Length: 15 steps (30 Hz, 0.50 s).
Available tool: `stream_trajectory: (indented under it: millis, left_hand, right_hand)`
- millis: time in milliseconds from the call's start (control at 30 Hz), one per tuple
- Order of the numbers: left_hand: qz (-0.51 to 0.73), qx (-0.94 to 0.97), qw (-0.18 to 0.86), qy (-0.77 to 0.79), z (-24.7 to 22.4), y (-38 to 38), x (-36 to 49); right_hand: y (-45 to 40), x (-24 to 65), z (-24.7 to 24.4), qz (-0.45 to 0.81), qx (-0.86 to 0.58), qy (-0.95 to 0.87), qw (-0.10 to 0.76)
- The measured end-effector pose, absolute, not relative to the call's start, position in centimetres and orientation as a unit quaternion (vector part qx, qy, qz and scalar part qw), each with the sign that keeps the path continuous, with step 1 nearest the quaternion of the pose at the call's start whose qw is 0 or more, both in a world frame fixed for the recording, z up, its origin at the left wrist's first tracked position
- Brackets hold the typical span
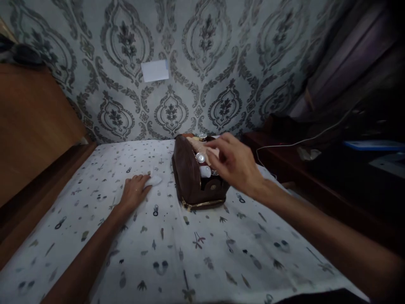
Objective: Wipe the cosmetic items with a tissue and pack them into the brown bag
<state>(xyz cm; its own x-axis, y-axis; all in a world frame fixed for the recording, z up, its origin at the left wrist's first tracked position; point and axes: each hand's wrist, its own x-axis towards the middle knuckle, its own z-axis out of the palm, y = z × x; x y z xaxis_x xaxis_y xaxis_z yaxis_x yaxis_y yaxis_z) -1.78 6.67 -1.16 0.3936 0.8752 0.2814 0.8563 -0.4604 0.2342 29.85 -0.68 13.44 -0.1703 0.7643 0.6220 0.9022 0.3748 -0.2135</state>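
Bag [186, 179]: dark brown, gold zip [207, 204], open on top, pale round tops [200, 158] poking out; stands on printed sheet [171, 240]. Right hand [237, 162] at opening, fingers half-curled, can't tell if gripping. Left hand [135, 190], left of bag, pinches white item [155, 180].

Grey damask wallpaper [207, 38] over the whole back wall, small white rectangle [155, 71] on it, left of centre. Wooden panel [34, 131] at left, dark blurry object [23, 54] on top, can't tell what. White printed sheet [171, 257] spread below: leaves, sunglasses, little motifs. To my right, dark red furniture [268, 147], thin white cable [294, 145] trailing over it, crumpled pale wrapper [308, 153], blue flat item [373, 146]. Purplish curtain [344, 76] above, gathered by a band [309, 99].
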Motion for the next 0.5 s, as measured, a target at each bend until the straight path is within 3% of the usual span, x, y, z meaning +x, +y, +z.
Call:
stream_trajectory:
  millis: [200, 400, 500]
  left_hand:
    - [0.225, 0.822, 0.079, 0.517, -0.6, 5.5, -1.5]
    - [0.343, 0.75, 0.393, 0.407, 1.7, 2.2, 0.9]
    - [0.352, 0.728, 0.466, 0.36, 1.9, 0.6, 1.7]
  right_hand:
    - [-3.7, 25.4, 7.5, 0.065, -0.4, -0.848, 0.341]
    - [-3.0, 20.7, 1.9, 0.394, -0.452, -0.672, 0.435]
    - [-2.6, 18.9, 0.6, 0.513, -0.435, -0.555, 0.49]
